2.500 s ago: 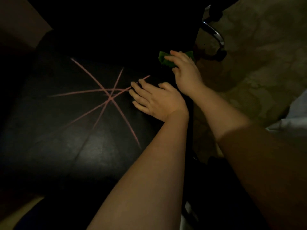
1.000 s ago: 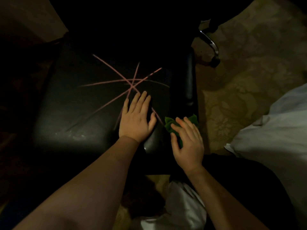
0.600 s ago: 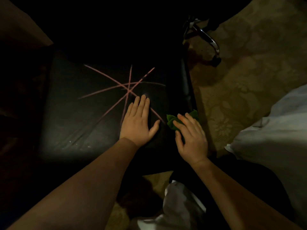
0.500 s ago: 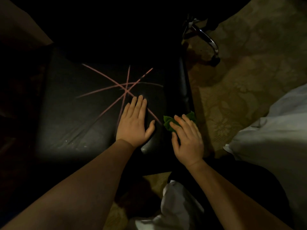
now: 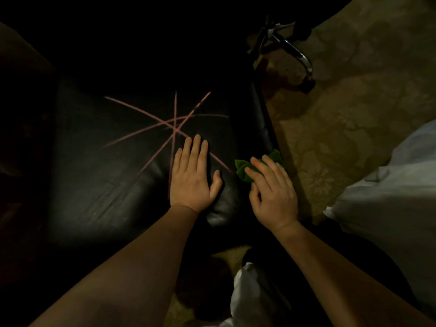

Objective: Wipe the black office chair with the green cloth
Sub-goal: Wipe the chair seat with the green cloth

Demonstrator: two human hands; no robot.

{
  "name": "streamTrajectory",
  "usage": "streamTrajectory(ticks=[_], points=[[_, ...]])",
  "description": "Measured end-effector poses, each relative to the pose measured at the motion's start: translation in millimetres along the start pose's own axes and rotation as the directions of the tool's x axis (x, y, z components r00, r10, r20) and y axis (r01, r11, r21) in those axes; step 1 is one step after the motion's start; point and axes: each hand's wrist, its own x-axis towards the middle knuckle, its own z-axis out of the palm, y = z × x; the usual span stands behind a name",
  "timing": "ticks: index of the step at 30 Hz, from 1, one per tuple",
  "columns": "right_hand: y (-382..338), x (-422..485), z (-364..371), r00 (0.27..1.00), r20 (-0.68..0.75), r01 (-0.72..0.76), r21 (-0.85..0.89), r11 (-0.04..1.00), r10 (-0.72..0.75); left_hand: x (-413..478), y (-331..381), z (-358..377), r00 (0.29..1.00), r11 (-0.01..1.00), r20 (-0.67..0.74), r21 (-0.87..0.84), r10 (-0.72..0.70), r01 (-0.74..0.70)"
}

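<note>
Right hand, flat on the cloth, has wiped down the chair along its right edge. Left hand rests open; pink marks remain.

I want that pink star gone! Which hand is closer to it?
Left. The left hand lies flat on the star; the right hand presses the cloth beside its right tip.

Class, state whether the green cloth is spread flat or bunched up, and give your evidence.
Bunched: the green cloth shows as a creased wad pressed under the right hand.
</note>
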Motion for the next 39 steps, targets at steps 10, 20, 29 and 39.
streamTrajectory(ticks=[10,20,29,39], points=[[-2.4,1.6,-4.9,0.999,0.048,-0.014,0.013,1.0,0.013,-0.3,-0.7,-8.2,0.998,0.999,0.063,-0.038,-0.007,0.009],[-22.4,52.6,-18.2,0.968,0.243,-0.106,0.195,0.975,0.056,2.4,-66.1,-86.1,0.99,0.978,-0.061,-0.175,-0.124,0.112],[-24.1,115.5,-26.6,0.931,0.334,-0.194,0.12,0.974,0.145,-41.4,-168.3,-145.3,0.934,0.91,0.028,0.242,-0.355,0.338],[11.9,133.1,0.5,0.863,0.438,-0.218,-0.124,0.968,0.25,-18.0,-231.0,-116.7,0.878,0.855,0.037,0.252,-0.477,0.454]])
